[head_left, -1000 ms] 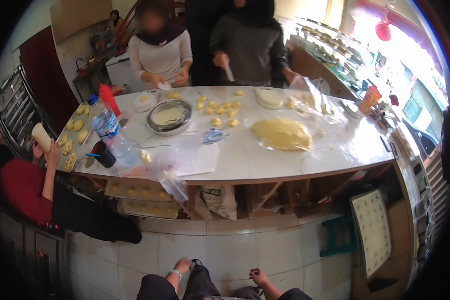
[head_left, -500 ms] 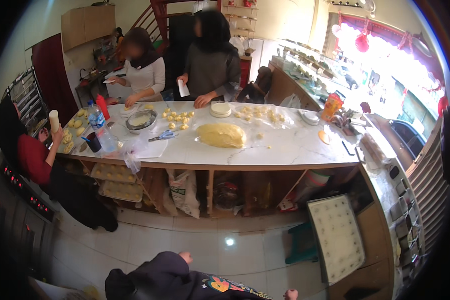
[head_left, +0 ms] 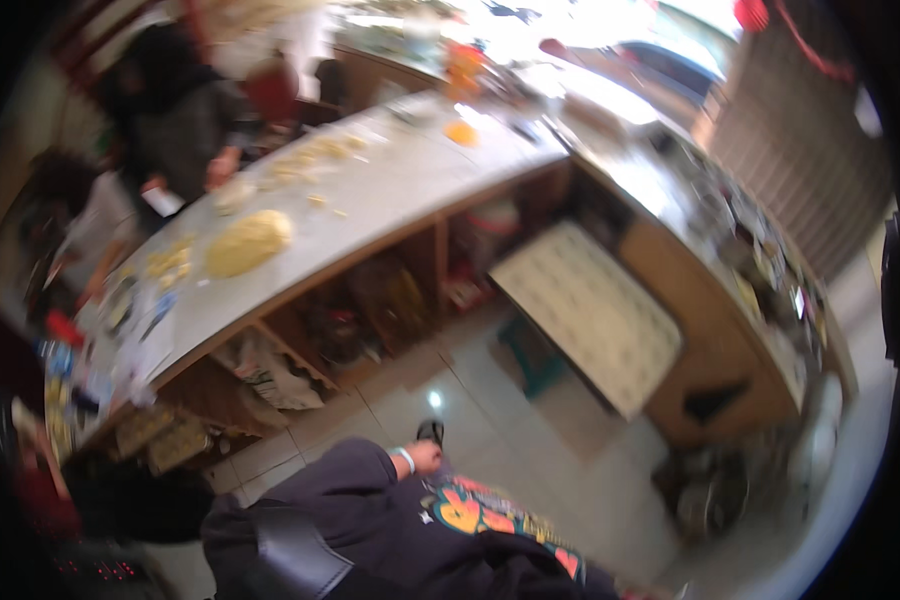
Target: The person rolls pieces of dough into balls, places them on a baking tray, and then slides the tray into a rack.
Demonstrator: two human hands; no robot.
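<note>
My left hand (head_left: 422, 458), with a pale band at its wrist, hangs in front of my dark printed top (head_left: 470, 515). Its fingers look curled in, and nothing shows in them. A dark shoe (head_left: 431, 431) on the tiled floor appears just beyond it. My right hand is out of sight. Across the floor stands a long white-topped counter (head_left: 370, 195), bearing a large mound of yellow dough (head_left: 250, 243) and small dough pieces (head_left: 168, 262). Neither the counter nor the dough is touched by my visible hand. Much of the picture is smeared by motion.
A large pale tray (head_left: 590, 310) leans out by the right-hand cabinet, above a green stool (head_left: 530, 355). Pots (head_left: 705, 495) sit on the floor at the lower right. Under the counter are shelves with a white sack (head_left: 270, 372). Co-workers (head_left: 175, 120) stand behind the counter.
My view has swung to the right and tilted, so the counter now slants and the tray appears more central. My left hand shows higher and farther right. My right hand has left the picture.
</note>
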